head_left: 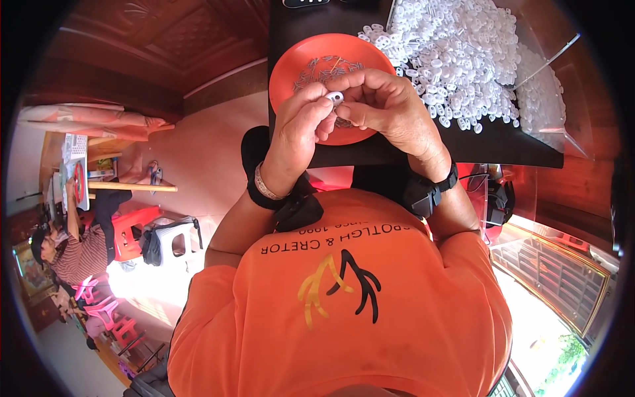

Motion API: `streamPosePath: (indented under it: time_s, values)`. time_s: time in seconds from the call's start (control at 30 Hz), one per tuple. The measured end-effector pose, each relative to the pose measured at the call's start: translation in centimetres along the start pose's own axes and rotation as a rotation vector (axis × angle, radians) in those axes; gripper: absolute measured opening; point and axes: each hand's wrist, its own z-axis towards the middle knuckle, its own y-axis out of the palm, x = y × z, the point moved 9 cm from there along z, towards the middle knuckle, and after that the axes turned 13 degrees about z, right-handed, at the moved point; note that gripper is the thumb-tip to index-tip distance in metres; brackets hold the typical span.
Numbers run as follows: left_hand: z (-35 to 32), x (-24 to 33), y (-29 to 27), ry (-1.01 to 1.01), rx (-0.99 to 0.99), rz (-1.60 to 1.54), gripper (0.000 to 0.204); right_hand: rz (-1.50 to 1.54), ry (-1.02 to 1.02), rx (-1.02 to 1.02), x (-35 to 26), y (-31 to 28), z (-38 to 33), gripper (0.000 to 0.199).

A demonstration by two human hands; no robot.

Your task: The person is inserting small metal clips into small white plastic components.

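Between the thumb and fingers of my left hand (301, 122) is a small white oval plastic piece (335, 97) with a dark hole showing. My right hand (393, 109) meets it from the other side, thumb and forefinger pinched close to the piece; whatever lies between those fingertips is too small to make out. Both hands are over a round orange-red plate (283, 69). Many small grey metal pins (307, 74) lie in the plate, partly hidden by my hands, with a thin yellowish stick (337, 65) among them.
A large heap of white plastic pieces (456, 59) covers the right of the black table (529, 147), beside a clear plastic bag (542, 99). Another person (83, 255) sits at the far left near red stools (135, 231) and a white stool (175, 238).
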Motion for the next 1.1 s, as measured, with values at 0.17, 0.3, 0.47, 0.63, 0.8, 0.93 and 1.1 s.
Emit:
streamPosePath:
  time_s: [0.17, 0.3, 0.47, 0.63, 0.8, 0.93, 1.1]
  values:
    - [0.0, 1.2, 0.1, 0.023, 0.015, 0.08, 0.026, 0.049, -0.032, -0.076, -0.2, 0.0, 0.0, 0.021]
    - [0.2, 0.8, 0.1, 0.01, 0.011, 0.172, 0.025, -0.01, -0.039, -0.04, 0.2, -0.6, 0.1, 0.021]
    - [-0.1, 0.6, 0.3, 0.046, -0.017, 0.187, 0.027, 0.013, -0.032, 0.004, 0.2, -0.7, -0.4, 0.023]
    - [-0.6, 0.5, 0.5, -0.01, 0.006, 0.151, 0.028, 0.028, -0.05, 0.004, 1.0, -0.9, -0.6, 0.025]
    - [-0.7, 0.5, 0.2, -0.019, 0.039, 0.133, 0.029, 0.058, -0.097, 0.032, 1.1, -0.9, -0.7, 0.026]
    - [-0.6, 0.2, 0.2, -0.037, 0.044, 0.085, 0.027, 0.041, -0.064, 0.049, 1.5, -1.3, -0.8, 0.029]
    - [-0.4, -0.1, 0.1, -0.095, 0.064, 0.073, 0.027, 0.033, -0.058, 0.061, 1.4, -1.7, -0.6, 0.031]
